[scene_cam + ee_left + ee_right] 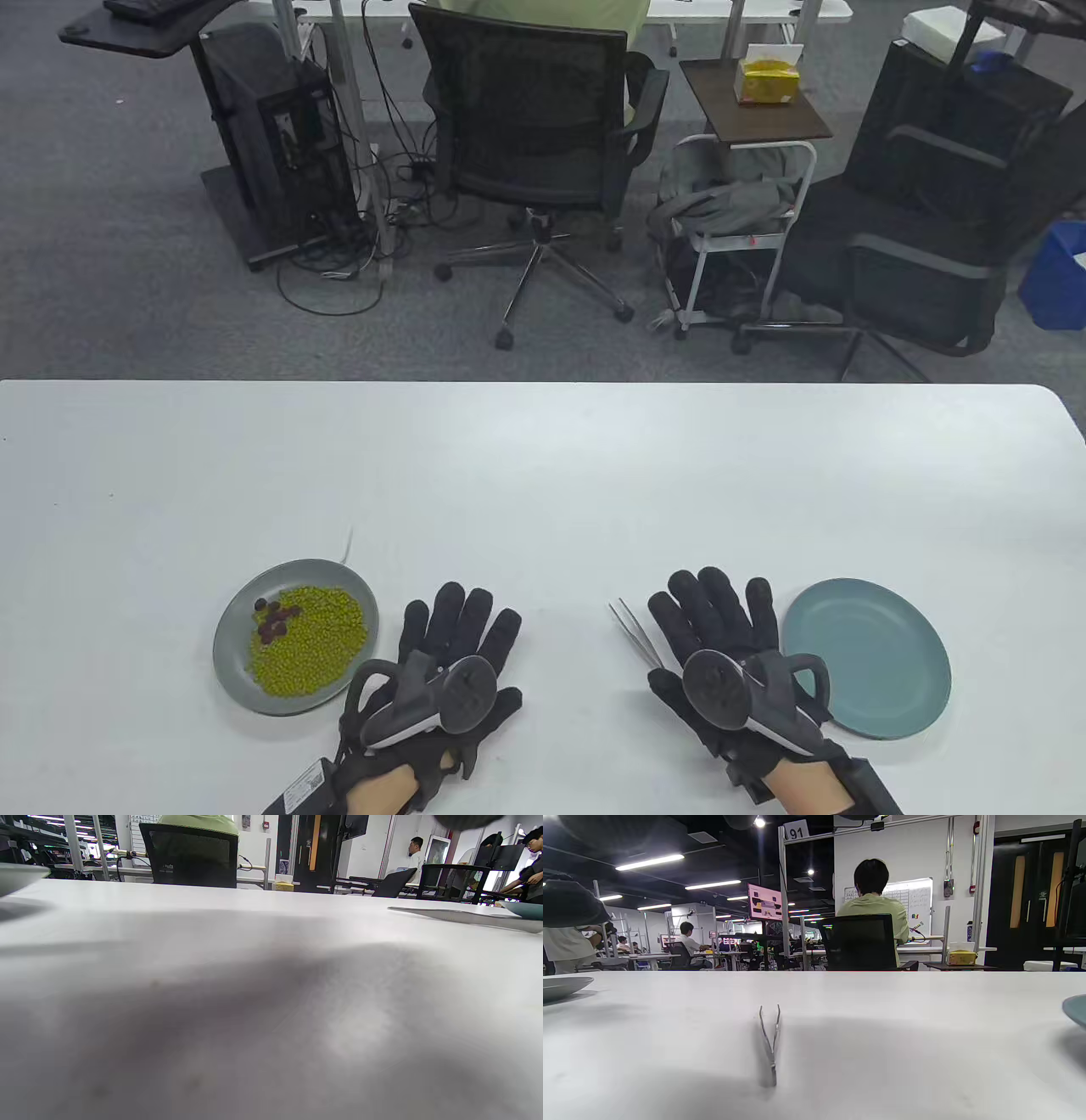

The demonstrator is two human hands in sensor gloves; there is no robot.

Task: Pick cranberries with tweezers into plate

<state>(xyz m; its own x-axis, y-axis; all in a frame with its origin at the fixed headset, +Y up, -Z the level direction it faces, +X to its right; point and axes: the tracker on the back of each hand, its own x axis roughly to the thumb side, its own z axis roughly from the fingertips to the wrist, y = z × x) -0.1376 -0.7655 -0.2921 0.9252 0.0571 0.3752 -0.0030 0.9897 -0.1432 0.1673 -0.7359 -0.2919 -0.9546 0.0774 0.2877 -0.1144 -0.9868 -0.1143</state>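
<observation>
White tabletop (543, 475) fills my screen, office chairs and cabling on the carpet behind it. On it, largest first: the empty teal plate (882, 628) at my right, the grey plate (233, 632) at my left heaped with green beans (318, 637), then both my hands lying flat, fingers spread, holding nothing — left hand (441, 671) just beside the grey plate, right hand (730, 662) just beside the teal one. Smaller still, the tweezers (635, 632) lie free on the table just left of my right hand, tips pointing away from me and slightly apart. Smallest, the dark cranberries (271, 620) cluster on the beans at the grey plate's far-left side, well apart from either hand. My worry: thick glove fingers fumbling thin flat steel, or the tips dragging beans out along with a berry.
</observation>
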